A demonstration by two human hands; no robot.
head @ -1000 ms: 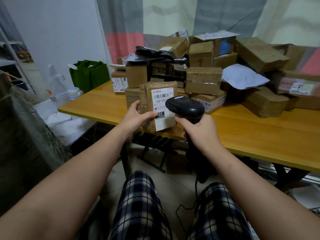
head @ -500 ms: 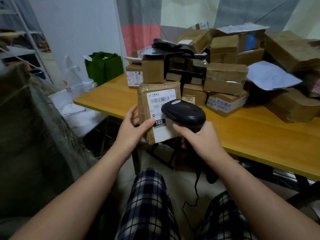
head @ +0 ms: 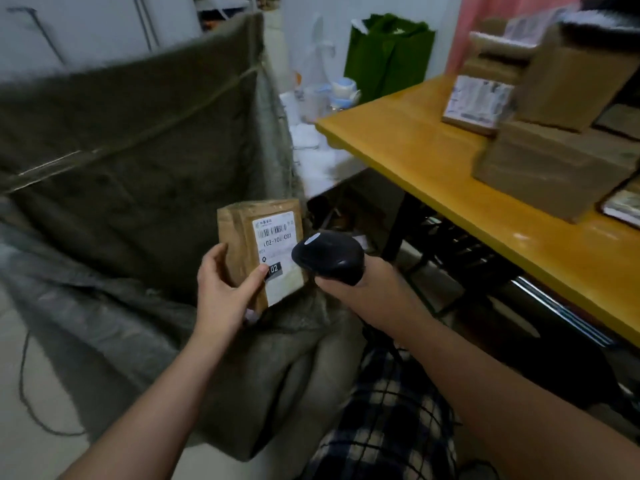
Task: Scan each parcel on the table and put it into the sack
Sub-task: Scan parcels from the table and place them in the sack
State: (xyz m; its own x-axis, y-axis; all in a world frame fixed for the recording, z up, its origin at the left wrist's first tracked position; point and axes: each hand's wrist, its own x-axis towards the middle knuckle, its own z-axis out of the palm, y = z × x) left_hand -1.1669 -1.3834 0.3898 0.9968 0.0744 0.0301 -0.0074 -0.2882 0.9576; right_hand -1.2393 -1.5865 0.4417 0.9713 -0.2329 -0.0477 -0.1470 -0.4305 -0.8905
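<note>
My left hand (head: pixel 225 292) grips a small brown taped parcel (head: pixel 242 237) with a white barcode label, thumb on the label's black patch. The parcel is upright over the near edge of the big olive-green sack (head: pixel 131 161), which stands open on the left. My right hand (head: pixel 360 289) holds a black barcode scanner (head: pixel 329 256) by its handle, its head just right of the label. Several more cardboard parcels (head: pixel 550 168) sit stacked on the yellow wooden table (head: pixel 433 174) at the right.
A green bag (head: pixel 391 53) and white plastic items (head: pixel 322 98) stand beyond the table's left end. A black table frame (head: pixel 460 258) runs under the top. A thin cable (head: pixel 27 386) lies on the floor at left. My plaid-trousered legs (head: pixel 391 420) are below.
The view has swung left from the table to the sack. Both hands carried the parcel and scanner off the table edge, over to the sack's opening.
</note>
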